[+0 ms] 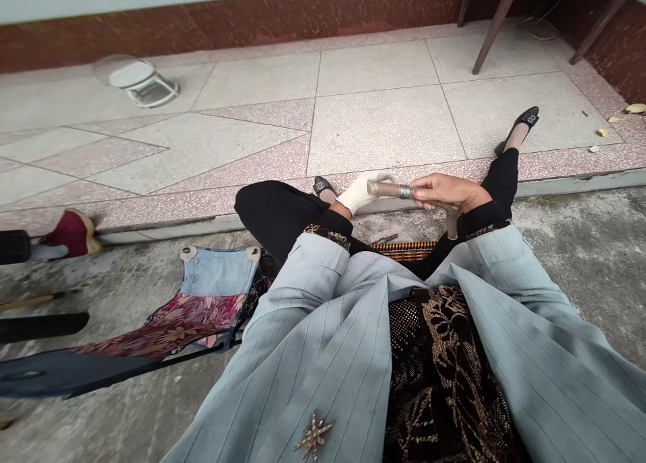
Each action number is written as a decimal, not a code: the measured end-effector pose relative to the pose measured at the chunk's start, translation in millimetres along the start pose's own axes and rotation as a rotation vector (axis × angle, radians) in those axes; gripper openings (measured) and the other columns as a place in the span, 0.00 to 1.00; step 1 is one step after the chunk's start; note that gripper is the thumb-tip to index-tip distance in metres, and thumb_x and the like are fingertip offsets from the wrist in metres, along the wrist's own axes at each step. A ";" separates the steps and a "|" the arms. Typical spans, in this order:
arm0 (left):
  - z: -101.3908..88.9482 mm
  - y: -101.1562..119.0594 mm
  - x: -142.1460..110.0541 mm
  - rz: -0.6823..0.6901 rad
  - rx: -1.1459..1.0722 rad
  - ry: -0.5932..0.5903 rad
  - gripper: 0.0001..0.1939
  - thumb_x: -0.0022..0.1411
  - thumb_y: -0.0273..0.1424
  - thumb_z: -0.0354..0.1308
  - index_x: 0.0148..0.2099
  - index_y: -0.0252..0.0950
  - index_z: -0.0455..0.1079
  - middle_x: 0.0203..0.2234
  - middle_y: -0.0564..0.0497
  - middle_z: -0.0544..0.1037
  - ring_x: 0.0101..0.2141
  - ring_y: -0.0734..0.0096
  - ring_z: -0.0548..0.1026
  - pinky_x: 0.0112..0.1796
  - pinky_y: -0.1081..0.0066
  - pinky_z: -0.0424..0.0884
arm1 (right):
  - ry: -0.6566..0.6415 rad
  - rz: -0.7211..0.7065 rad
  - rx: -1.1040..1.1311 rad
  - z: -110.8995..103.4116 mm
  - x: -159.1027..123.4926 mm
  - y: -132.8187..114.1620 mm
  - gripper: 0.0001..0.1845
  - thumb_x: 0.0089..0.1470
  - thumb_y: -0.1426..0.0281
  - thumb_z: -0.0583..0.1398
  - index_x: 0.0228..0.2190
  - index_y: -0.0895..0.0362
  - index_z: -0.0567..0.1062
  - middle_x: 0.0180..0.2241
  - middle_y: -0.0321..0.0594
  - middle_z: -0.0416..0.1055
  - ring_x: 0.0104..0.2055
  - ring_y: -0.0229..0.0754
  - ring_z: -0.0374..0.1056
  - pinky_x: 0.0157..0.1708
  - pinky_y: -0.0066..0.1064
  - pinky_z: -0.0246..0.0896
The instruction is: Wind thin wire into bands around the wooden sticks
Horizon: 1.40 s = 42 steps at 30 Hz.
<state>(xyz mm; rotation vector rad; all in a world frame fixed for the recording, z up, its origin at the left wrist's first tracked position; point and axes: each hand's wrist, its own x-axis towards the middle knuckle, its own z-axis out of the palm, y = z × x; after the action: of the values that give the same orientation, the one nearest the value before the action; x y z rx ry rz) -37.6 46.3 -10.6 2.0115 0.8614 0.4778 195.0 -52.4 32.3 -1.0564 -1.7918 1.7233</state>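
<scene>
My left hand (pixel 359 190), in a white knitted glove, is closed around one end of a brownish wooden-looking rod (pixel 386 189). Silvery wire (pixel 405 192) is wound around this rod near its middle. My bare right hand (pixel 444 188) grips the rod just beside the wire, fingers closed over it. Below that palm a pale, rounded stub (pixel 451 224) sticks out; whether it joins the rod is hidden. Under both hands, between my legs, sits a woven yellow-and-black basket (pixel 406 250). A small dark object (pixel 384 239) lies at its rim, too small to name.
On my left stands a low folding chair (pixel 202 318) with floral fabric. Another person's red shoe (pixel 72 233) rests by the step edge (pixel 161 231). A white stool (pixel 146 83) stands on the tiled floor, and wooden legs (pixel 497 25) rise at the back right.
</scene>
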 end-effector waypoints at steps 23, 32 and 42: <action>16.5 -1.2 -4.9 0.054 0.213 -0.078 0.11 0.57 0.32 0.55 0.36 0.34 0.77 0.26 0.49 0.77 0.30 0.69 0.72 0.33 0.70 0.64 | -0.022 0.098 0.085 -3.5 -1.1 9.4 0.19 0.55 0.54 0.64 0.31 0.58 0.74 0.25 0.33 0.68 0.22 0.30 0.57 0.24 0.25 0.52; 15.2 6.7 -7.3 0.119 0.347 -0.103 0.16 0.61 0.35 0.50 0.39 0.34 0.78 0.32 0.51 0.79 0.35 0.68 0.74 0.37 0.71 0.64 | -0.089 0.519 -0.410 -12.4 11.2 26.8 0.17 0.56 0.57 0.63 0.24 0.58 0.73 0.20 0.35 0.67 0.20 0.34 0.59 0.23 0.29 0.56; 28.1 9.3 -9.5 0.053 0.088 -0.168 0.16 0.61 0.37 0.51 0.40 0.33 0.76 0.28 0.52 0.75 0.28 0.73 0.69 0.31 0.74 0.62 | 0.352 0.577 -0.449 -12.5 18.1 29.6 0.17 0.58 0.59 0.63 0.24 0.58 0.71 0.22 0.41 0.70 0.21 0.36 0.63 0.23 0.30 0.58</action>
<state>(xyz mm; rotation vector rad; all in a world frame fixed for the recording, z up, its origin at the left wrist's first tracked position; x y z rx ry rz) -23.2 19.8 -18.3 2.1256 0.7384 0.2995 199.9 -32.5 1.5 -2.0872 -1.7816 1.2964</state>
